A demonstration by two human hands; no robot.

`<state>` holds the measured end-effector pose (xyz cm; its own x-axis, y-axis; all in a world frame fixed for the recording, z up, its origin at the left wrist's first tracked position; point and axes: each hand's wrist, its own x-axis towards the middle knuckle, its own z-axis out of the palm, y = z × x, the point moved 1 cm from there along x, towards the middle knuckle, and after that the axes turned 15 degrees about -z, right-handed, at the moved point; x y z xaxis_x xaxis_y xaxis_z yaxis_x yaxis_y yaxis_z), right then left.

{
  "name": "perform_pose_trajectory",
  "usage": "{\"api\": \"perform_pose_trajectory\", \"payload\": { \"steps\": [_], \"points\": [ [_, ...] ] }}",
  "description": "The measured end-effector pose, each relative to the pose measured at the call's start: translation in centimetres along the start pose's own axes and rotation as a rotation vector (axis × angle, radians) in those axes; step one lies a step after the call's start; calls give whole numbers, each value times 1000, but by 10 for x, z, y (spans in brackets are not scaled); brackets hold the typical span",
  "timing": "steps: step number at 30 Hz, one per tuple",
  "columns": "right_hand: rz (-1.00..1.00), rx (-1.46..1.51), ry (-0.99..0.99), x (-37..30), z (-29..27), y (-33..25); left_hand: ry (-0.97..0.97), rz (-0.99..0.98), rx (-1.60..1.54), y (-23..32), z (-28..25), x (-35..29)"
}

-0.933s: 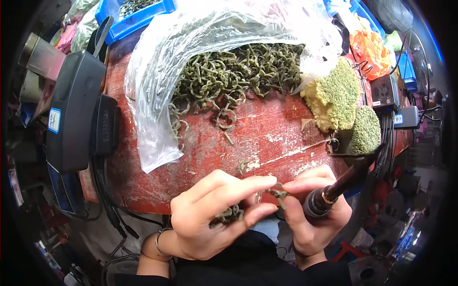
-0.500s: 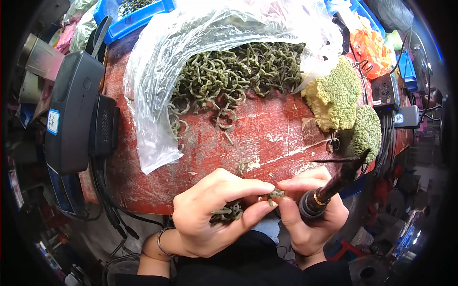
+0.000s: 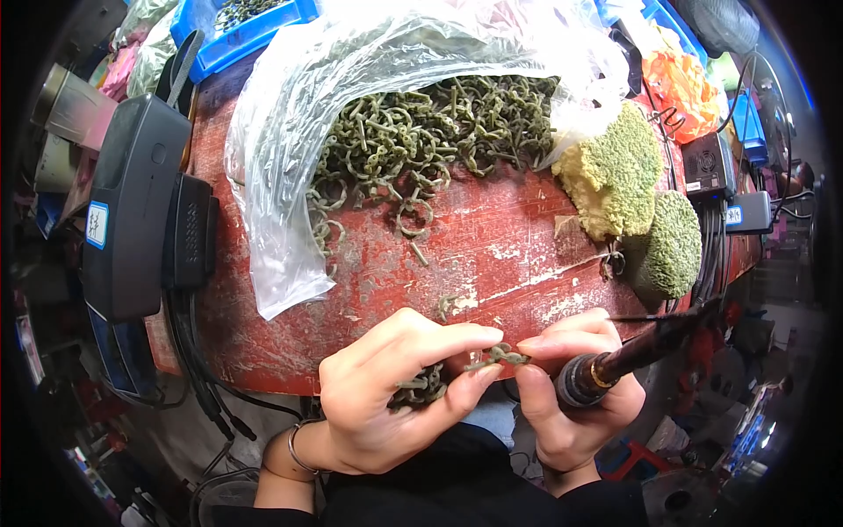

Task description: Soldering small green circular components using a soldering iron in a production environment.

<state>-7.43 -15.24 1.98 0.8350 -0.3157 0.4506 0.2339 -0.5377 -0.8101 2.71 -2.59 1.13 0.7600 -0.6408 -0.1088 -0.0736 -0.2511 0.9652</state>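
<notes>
My left hand (image 3: pixel 364 395) is closed, several small green ring pieces (image 3: pixel 420 388) tucked in its curled fingers. Its thumb and forefinger pinch one more green piece (image 3: pixel 497 355), whose right end meets the fingertips of my right hand (image 3: pixel 562 426). That hand also grips a dark rod-shaped tool (image 3: pixel 581 379) with a ribbed collar and a brass ring; its dark shaft slants up and right. Beyond my hands, a heap of green open-ring pieces (image 3: pixel 395 132) spills from a clear plastic bag (image 3: pixel 281 220) onto the red worn table (image 3: pixel 386 290).
Two green-yellow spongy lumps (image 3: pixel 615 171) sit at the table's right. Dark boxy devices (image 3: pixel 136 202) with cables stand along the left edge, and a black power unit (image 3: pixel 709 167) at the right. A blue tray (image 3: pixel 250 39) and an orange bag (image 3: pixel 680 92) lie at the back.
The pinched green piece has turned and now lies more lengthwise between my fingertips. The tool's shaft has swung lower and to the right.
</notes>
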Motion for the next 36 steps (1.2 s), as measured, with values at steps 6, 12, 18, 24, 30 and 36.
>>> {"api": "perform_pose_trajectory", "payload": {
  "steps": [6,12,18,24,30,36],
  "points": [
    [-46,-73,-28,2,2,-2,50,127,70,-1,2,2],
    [-37,-39,-20,1,5,-5,88,154,93,-6,5,1],
    [123,-50,5,3,5,-5,27,15,-136,-11,3,1],
    [1,-13,-38,0,5,-3,-55,-289,-311,-10,5,-1],
    [39,64,-14,-1,6,0,2,-143,-113,-5,3,0],
    [113,39,-53,-1,3,-6,-33,-183,-64,-8,5,2]
  ]
}}
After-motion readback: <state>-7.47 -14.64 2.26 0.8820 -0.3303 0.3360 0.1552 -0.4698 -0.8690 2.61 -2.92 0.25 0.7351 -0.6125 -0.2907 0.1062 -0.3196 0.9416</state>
